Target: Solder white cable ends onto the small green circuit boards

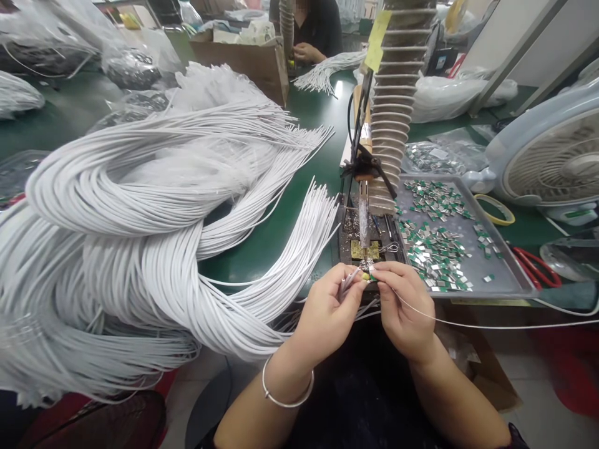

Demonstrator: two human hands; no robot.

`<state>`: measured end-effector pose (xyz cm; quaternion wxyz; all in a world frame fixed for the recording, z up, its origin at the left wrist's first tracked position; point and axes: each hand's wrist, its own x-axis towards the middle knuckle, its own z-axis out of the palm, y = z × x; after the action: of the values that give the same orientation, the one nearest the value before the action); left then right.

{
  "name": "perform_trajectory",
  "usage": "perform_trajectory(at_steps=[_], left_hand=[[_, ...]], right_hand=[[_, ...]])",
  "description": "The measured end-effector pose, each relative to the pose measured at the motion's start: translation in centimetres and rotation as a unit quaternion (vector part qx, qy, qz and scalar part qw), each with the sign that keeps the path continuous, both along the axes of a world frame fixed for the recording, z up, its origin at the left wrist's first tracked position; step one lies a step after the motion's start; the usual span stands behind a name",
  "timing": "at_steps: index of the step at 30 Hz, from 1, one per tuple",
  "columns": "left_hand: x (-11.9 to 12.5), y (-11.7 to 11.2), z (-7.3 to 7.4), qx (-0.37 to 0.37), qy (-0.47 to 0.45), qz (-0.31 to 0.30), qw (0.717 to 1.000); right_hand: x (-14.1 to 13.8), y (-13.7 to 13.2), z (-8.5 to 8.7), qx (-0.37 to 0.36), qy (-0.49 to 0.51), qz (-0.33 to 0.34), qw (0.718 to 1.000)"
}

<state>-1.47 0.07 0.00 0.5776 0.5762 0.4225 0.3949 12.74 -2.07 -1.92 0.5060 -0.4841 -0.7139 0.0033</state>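
My left hand is closed in a pinch around a few white cable ends, just below the tip of a soldering iron that hangs tip-down in a stand. Facing it, my right hand pinches a small green-and-silver connector board. A thin pale wire runs from the right fingers off to the right. The fingertips of both hands almost meet, and a small yellowish piece shows at the left fingertips. Whether cable and board touch is too small to tell.
Bundles of white cables cover the left side. A ribbed fume hose rises behind the iron. On the right are a metal tray of connector boards, red-handled scissors, a tape roll and a fan. Opposite sits a person.
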Motion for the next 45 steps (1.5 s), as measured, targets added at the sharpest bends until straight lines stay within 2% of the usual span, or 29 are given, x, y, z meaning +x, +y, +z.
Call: perform_trajectory(at_steps=[4, 9, 15, 24, 45], left_hand=[[0.3, 0.1, 0.6, -0.010, 0.004, -0.013, 1.000], [0.6, 0.3, 0.8, -0.017, -0.003, 0.013, 1.000], [0.8, 0.5, 1.1, -0.013, 0.014, 0.045, 0.999], [0.8, 0.8, 1.3, 0.012, 0.032, 0.069, 0.997], [0.5, 0.8, 1.5, 0.038, 0.044, 0.063, 0.996]], right_hand=[[-0.1, 0.1, 0.0, 0.020, 0.008, 0.000, 1.000], [-0.3, -0.1, -0.1, 0.009, 0.054, -0.022, 0.998], [-0.4, -0.1, -0.4, -0.007, 0.084, -0.011, 0.996], [-0.7, 0.3, -0.1, -0.002, 0.089, -0.006, 0.996], [-1.0, 0.7, 0.1, 0.019, 0.087, 0.020, 0.996]])
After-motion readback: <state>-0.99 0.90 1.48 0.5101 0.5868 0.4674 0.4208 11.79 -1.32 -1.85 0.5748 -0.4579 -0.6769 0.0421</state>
